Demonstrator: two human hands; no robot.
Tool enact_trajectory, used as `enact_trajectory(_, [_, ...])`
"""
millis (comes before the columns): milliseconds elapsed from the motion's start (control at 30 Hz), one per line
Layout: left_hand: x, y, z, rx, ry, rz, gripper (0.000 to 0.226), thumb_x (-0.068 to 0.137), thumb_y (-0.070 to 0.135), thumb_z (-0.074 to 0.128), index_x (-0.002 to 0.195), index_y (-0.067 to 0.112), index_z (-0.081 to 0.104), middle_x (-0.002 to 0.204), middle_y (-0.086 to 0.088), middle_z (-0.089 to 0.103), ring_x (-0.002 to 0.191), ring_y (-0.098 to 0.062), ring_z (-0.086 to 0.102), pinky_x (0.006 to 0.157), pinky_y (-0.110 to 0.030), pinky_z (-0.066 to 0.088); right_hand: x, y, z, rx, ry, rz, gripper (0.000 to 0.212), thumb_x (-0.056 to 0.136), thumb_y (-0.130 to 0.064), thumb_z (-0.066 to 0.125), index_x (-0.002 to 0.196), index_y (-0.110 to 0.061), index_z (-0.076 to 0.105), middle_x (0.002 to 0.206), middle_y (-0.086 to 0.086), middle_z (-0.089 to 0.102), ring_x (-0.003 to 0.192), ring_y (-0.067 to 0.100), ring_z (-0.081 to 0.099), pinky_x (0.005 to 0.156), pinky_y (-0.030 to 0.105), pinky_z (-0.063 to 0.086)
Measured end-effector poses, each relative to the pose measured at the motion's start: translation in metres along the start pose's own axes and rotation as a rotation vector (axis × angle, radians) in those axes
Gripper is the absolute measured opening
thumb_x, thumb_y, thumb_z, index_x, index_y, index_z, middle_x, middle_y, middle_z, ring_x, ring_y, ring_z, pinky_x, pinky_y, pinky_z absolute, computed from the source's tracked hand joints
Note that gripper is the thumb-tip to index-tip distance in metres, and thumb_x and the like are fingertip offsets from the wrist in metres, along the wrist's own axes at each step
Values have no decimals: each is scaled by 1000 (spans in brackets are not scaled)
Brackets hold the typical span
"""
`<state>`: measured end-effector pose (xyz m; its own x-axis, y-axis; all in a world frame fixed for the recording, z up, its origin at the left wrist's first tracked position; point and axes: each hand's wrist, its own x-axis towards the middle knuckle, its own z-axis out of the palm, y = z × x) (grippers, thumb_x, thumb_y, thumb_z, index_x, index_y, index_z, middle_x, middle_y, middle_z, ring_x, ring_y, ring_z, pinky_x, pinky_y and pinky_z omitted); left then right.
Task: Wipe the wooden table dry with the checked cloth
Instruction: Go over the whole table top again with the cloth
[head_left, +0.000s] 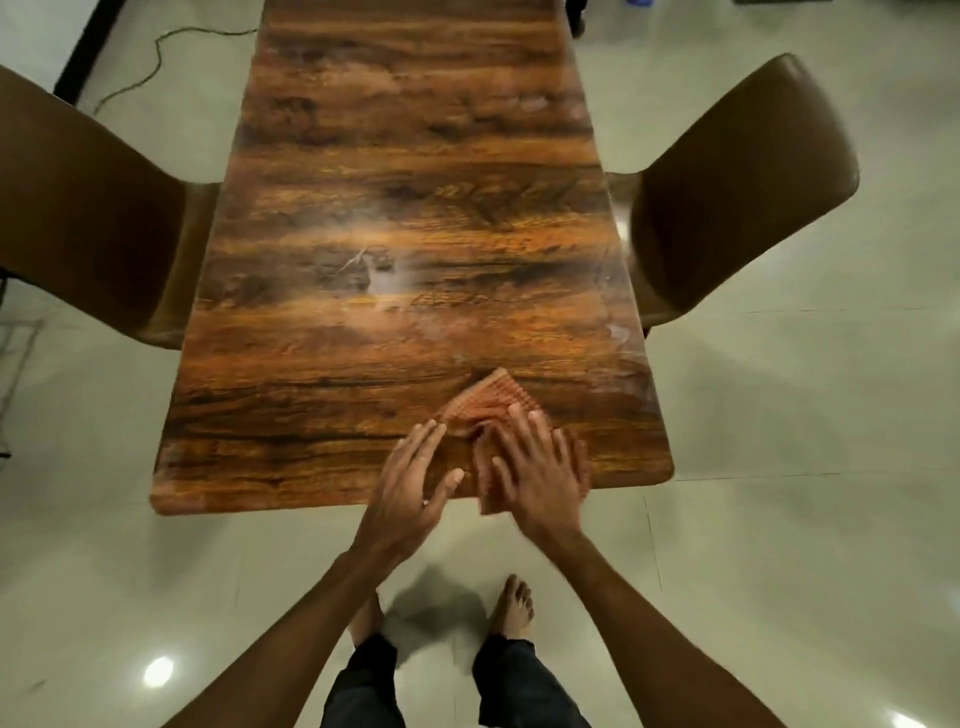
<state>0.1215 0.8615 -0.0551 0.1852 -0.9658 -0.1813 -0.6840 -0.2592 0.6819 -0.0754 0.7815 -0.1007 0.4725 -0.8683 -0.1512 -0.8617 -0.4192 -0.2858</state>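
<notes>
Fingers (524, 441) straight: right hand (535, 478) presses checked cloth (488, 397) overhanging table (311, 467) edge, left hand (410, 478) beside.

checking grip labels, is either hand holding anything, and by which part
Nothing is gripped: the right hand presses flat on the checked cloth, the left hand lies open at its left edge.

The orange checked cloth (488, 402) lies on the long wooden table (415, 208) by its near edge, beneath the right hand (535, 467). A brown curved chair (88, 208) stands left of the table, a second brown curved chair (737, 182) right.

no readable text, no labels, no brands, no numbers anywhere
</notes>
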Motion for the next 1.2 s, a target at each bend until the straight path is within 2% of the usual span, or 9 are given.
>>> enact_trajectory(133, [19,26,18,34,-19,-5,60,101,54,47,155,32,33,164,8,29,153,-11,19,122,-31,12,34,60,-29,59,13,272,59,111,-49,23,166,-28,21,176,1,8,163,26,2,131,52,-2])
enact_trajectory(300, [50,42,28,95,-10,-16,61,100,56,46,154,33,34,164,9,30,152,-8,19,121,-28,8,19,75,-22,13,-12,14,64,108,-58,16,167,-33,14,176,-2,4,163,25,1,131,52,1])
enact_trajectory(500, [89,43,28,105,-2,53,62,100,55,47,155,29,35,163,7,31,146,3,12,121,-25,4,111,116,-52,-9,27,245,64,109,-57,20,167,-30,11,176,4,5,162,29,0,130,53,-3])
enact_trajectory(700, [125,29,13,69,32,63,61,100,54,49,155,30,36,163,12,28,146,6,8,122,-25,3,128,121,-51,0,50,280,69,105,-59,12,167,-31,6,176,3,0,162,28,-3,131,53,-3])
enact_trajectory(800, [149,6,-9,88,68,66,60,100,51,51,154,27,38,163,9,30,147,3,12,122,-23,2,164,81,-49,2,77,359,65,109,-52,18,168,-28,4,176,7,-5,162,32,-5,130,55,-1])
enact_trajectory(900, [171,-31,-49,94,123,9,59,100,48,52,153,23,41,162,5,34,150,-3,20,123,-22,3,191,-11,-23,-42,17,21,63,110,-49,22,168,-28,7,176,6,-4,162,29,-6,130,55,4])
enact_trajectory(1000, [174,-59,-79,90,176,-35,56,99,47,53,150,24,45,158,6,39,148,-2,23,123,-27,11,215,-45,-12,-107,-42,-240,63,109,-51,23,167,-28,16,176,1,-2,162,25,-4,129,55,11])
enact_trajectory(1133, [177,-112,-132,19,247,-147,55,99,45,54,150,26,46,156,11,40,143,3,22,123,-33,19,271,-95,-13,-65,-4,24,62,109,-46,23,167,-25,15,176,5,-2,162,30,-4,130,56,7])
enact_trajectory(1200, [177,-131,-153,-11,279,-202,53,99,39,58,148,20,49,156,2,45,146,-9,32,124,-39,26,265,-141,3,-75,-55,-164,62,110,-47,21,167,-26,12,176,6,-2,162,31,-4,129,59,10])
